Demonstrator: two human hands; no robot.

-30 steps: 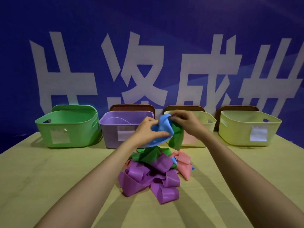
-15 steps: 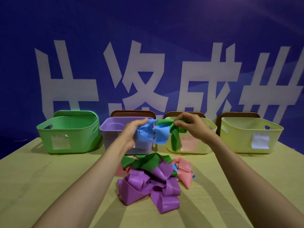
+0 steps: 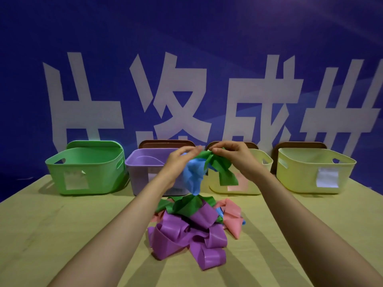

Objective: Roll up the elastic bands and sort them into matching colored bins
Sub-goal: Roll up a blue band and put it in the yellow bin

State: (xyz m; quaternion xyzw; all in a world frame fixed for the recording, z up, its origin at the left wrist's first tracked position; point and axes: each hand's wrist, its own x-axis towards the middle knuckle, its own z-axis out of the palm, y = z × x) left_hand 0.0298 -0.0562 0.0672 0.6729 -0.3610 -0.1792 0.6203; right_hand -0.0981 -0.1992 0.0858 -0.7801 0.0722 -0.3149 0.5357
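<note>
A blue band (image 3: 192,179) and a green band (image 3: 221,168) hang tangled together in the air above the pile. My left hand (image 3: 179,162) pinches the blue band at its top. My right hand (image 3: 232,156) pinches the green band's upper end. Below them on the table lies a heap of loose bands: purple ones (image 3: 186,237) in front, green ones (image 3: 186,205) behind, pink ones (image 3: 232,218) to the right. Along the back stand a green bin (image 3: 83,179), a purple bin (image 3: 141,172) and two pale yellow bins (image 3: 265,162) (image 3: 300,172).
The wooden table (image 3: 51,235) stretches left and right of the pile. Brown lids (image 3: 165,143) lean behind the bins against a blue wall with large white characters. Paper labels are stuck on the bin fronts.
Both hands have risen and drawn closer together at the top. The blue band now hangs down below my left hand, and the green band has come up higher.
</note>
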